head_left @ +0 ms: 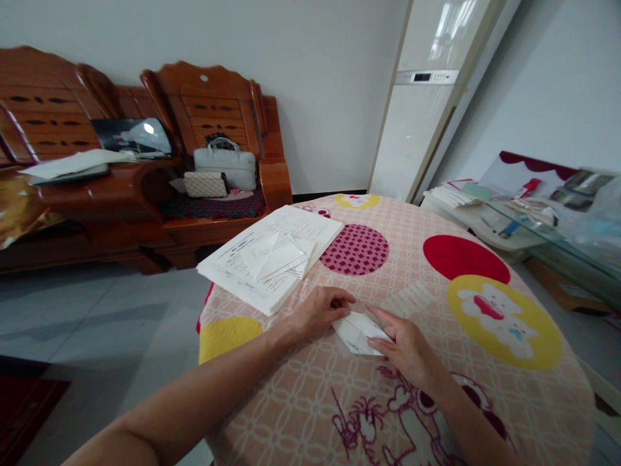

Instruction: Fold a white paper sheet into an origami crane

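Note:
A small piece of folded white paper (358, 333) lies at the middle of the round table, between both hands. My left hand (320, 310) is closed, its curled fingertips pinching the paper's upper left edge. At the right end, my right hand (407, 343) grips the paper with its thumb on top and index finger stretched along the far edge. Just beyond the right hand lies a pale, see-through sheet (410, 298). To the left, a stack of printed paper (233, 275) carries more folded white papers (281, 255).
A patterned tablecloth (291, 401) covers the round table. On the right stands a glass-topped side table (548, 239) with papers and bags. Behind are wooden armchairs (208, 97) holding a grey bag (233, 168) and a laptop (133, 137), and a tall white air conditioner (417, 129).

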